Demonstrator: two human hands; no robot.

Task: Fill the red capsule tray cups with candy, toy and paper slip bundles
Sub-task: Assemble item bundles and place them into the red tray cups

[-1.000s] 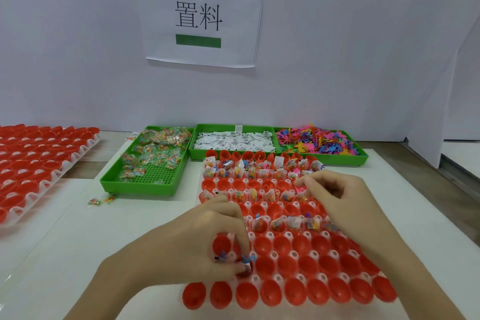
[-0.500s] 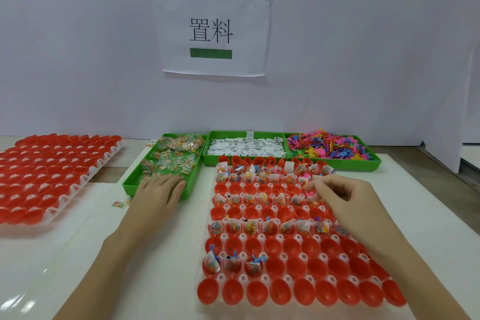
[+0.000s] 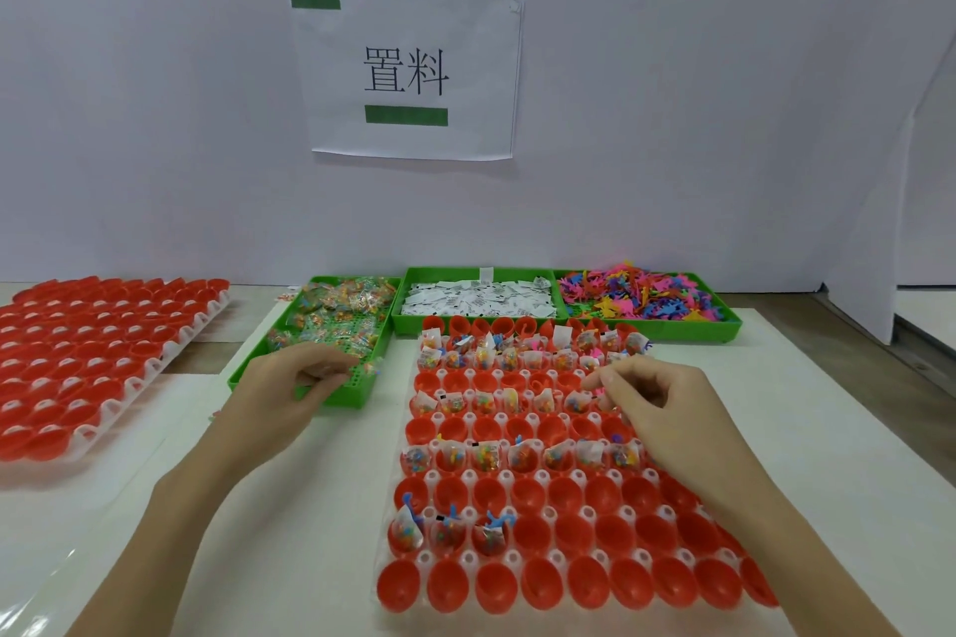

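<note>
Red capsule tray [image 3: 571, 636] long axis runs front-to-back, cups up

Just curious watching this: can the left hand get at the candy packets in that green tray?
Probably yes: the left hand is already over the near end of the candy tray, with nothing between its fingers and the candy packets.

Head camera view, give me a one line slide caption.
Left hand reaches into the candy bin while right hand hovers over the half-filled capsule tray.

L red tray [image 3: 77, 367] cut off by frame edge; slip [image 3: 478, 297] print unreadable.
</note>
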